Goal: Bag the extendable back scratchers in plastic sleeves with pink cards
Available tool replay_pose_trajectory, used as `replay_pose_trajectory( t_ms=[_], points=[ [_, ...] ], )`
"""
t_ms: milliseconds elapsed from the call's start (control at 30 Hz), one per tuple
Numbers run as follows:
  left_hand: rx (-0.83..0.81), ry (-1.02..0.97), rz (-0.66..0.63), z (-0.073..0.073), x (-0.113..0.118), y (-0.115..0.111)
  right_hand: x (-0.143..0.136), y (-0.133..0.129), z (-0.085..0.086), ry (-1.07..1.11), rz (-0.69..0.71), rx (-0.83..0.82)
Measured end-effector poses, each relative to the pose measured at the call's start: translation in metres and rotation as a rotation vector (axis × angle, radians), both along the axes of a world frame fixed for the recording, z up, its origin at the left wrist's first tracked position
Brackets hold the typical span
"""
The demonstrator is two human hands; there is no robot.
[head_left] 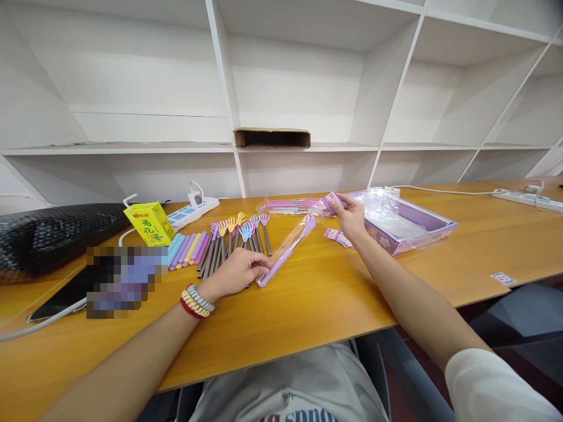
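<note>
1. Left hand [240, 271]: our grip is narrow, thumb and fingers pinching the near end of the clear bag [291, 235].
2. The bag slants between our hands over the worktop [308, 316], a purple scratcher [281, 262] inside; we cannot tell whether it rests fully on the wood.
3. Right hand [350, 215]: we pinch a purple card [333, 202], just beyond the bag's far end. Whether card and bag join is unclear to us.
4. Risk: a hard pull on the thin film could tear it, we judge.
5. Risk: the loose rods [215, 253] lie just beside our left wrist; a sideways sweep might scatter them.
6. Risk: the spare cards [338, 237] lie under our right hand, near the box [407, 234]; a dragging forearm could shift them.
</note>
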State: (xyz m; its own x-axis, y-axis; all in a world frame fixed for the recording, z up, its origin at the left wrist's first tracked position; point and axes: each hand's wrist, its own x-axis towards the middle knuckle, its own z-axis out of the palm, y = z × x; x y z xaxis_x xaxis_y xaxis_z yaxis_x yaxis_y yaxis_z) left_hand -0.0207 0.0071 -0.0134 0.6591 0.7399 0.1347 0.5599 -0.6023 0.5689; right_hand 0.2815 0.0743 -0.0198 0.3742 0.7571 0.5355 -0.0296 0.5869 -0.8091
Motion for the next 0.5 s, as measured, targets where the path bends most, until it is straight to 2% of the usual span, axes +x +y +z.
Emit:
replay_pose_trajectory(
  t_ms=[267,500],
  points=[
    [0.001,0.004,0.003,-0.0019,-0.0012,0.0013,-0.0041,0.0019,-0.0031,0.126,0.032,0.006],
    [0.018,0.008,0.008,-0.0044,-0.0024,0.0032,-0.0013,-0.0009,0.0003,-0.029,0.049,0.022]
  ],
)
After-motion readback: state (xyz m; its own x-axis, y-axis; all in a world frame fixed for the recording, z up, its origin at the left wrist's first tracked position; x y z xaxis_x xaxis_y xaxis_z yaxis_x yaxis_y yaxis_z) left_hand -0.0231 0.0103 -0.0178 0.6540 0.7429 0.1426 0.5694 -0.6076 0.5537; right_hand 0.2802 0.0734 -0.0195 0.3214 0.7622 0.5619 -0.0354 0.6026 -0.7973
